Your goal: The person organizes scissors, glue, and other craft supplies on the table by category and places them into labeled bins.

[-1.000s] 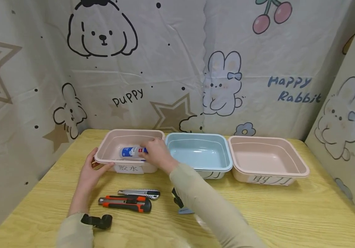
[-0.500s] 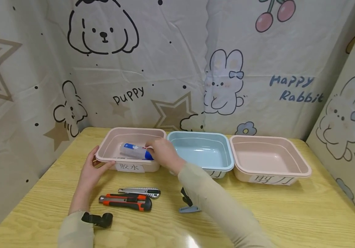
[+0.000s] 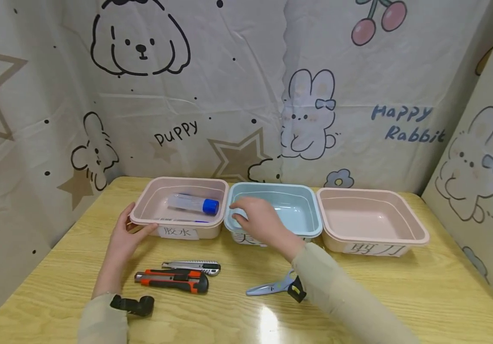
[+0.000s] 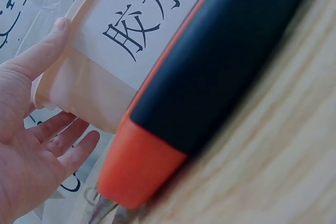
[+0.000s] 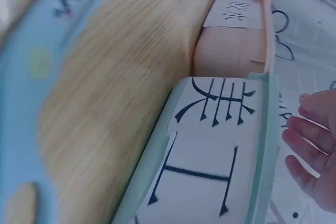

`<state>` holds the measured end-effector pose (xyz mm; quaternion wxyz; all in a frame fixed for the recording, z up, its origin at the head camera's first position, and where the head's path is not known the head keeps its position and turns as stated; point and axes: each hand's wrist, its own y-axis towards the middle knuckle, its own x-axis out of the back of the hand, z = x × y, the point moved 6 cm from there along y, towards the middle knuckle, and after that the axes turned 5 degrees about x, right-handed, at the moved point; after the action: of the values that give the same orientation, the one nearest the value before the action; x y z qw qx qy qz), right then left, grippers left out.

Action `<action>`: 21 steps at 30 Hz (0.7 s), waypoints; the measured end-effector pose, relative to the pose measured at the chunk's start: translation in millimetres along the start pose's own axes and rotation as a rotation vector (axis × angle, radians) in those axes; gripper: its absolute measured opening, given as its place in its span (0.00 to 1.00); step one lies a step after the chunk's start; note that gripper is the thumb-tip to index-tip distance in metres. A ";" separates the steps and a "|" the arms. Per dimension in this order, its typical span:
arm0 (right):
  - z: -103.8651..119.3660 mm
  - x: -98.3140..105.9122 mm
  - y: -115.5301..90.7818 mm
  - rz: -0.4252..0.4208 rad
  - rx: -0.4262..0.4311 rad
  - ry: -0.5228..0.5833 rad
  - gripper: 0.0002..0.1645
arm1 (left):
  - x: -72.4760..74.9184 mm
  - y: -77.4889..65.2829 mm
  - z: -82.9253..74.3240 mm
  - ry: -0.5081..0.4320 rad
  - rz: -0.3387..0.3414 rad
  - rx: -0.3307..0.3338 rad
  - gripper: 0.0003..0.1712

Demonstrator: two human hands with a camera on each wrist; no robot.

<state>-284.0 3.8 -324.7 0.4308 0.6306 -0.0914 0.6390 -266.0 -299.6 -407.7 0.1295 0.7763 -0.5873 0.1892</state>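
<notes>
My left hand [image 3: 123,239] holds the near-left corner of the left pink bin [image 3: 201,232], thumb on its rim and fingers at its side. Inside that bin lies a clear glue bottle [image 3: 186,202] with a blue cap; near the front wall another item with a blue part is mostly hidden. Above the left part of the blue bin [image 3: 275,187] is my right hand [image 3: 261,220], its fingers loosely bent around nothing. In the right wrist view the right hand [image 5: 315,145] is apart from the blue bin's labelled wall.
An orange-black utility knife [image 3: 173,280] and a silver one [image 3: 195,267] lie in front of the left bin. Light-blue scissors [image 3: 270,288] lie near the right wrist, partly covered by its camera. To the right stands another pink bin [image 3: 371,210]. A printed curtain hangs behind.
My right hand has let go of the glue bottle and moved right, over the blue bin. The bottle now lies in the left bin. The left hand has stayed at the corner.
</notes>
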 end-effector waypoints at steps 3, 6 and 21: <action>-3.1 9.3 -14.4 -0.032 0.002 -0.009 0.12 | 1.2 -0.4 -0.1 0.003 0.000 0.002 0.53; -7.7 20.7 -29.6 -0.087 -0.002 -0.003 0.14 | 1.9 -0.2 -0.5 0.016 0.002 0.001 0.53; -60.2 67.4 -112.5 -0.272 -0.151 0.032 0.25 | 2.1 0.8 0.9 0.004 0.011 -0.018 0.54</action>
<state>-241.6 141.7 -324.4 0.5608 0.5929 -0.0460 0.5761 -266.1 -302.0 -407.6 0.1367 0.7714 -0.5930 0.1862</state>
